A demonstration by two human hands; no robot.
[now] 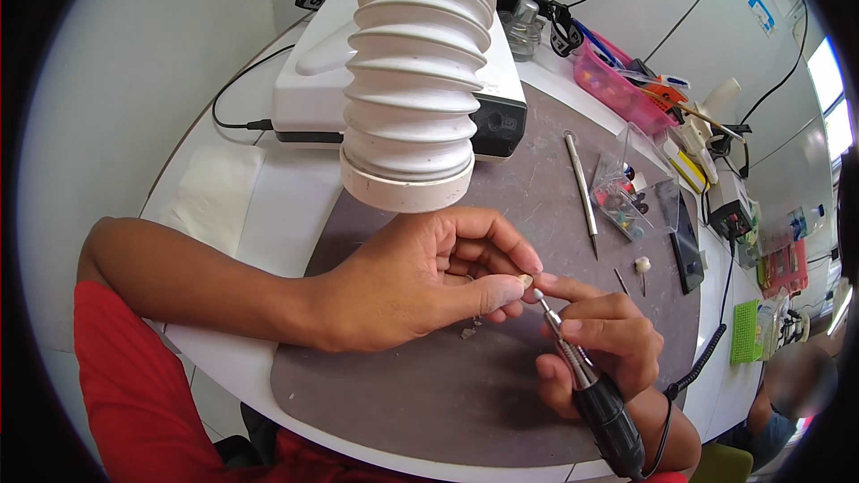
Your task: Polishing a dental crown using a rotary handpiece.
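Left hand (403, 291) pinches cream bit (526, 281) by tip of drill (586, 377); right hand (617, 338) closed round drill. We'd guess bit's light, stiff, chippable: hold edges.

The drill (610, 420) is in your right hand (613, 337), over the mat (385, 402). Behind, a loose tool (581, 186) lies left of the box (660, 213).

White folded cloth (215, 192) along the desk's (233, 353) left edge. Glass bottle (522, 36) at far edge. Pink basket (617, 94) of odds and ends toward far right corner. Clear box (662, 206) with small parts, right half; silver pen-like tool (580, 192) just left of it, tip toward near edge. Black phone (686, 250) near right edge, green basket (744, 333) beyond.
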